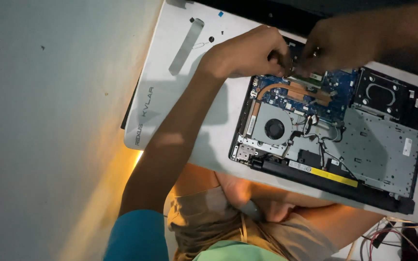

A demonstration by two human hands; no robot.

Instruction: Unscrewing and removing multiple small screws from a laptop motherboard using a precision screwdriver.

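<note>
Hands meet over an opened laptop point(335, 140): the left hand point(245, 53) and right hand point(337, 46) both pinch a small green module point(308, 76) on its blue board point(332, 89). Below the grip sits the fan point(274, 129); underneath, a white mat point(170, 96), grey wall point(49, 121) alongside.

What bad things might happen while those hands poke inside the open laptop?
1. Both hands, the left hand and the right hand, pinch at a small part on the blue circuit board; a slip might scratch or bend it.
2. Tiny screws lie loose on the white mat and may roll away.
3. Thin wires beside the fan might snag.
</note>
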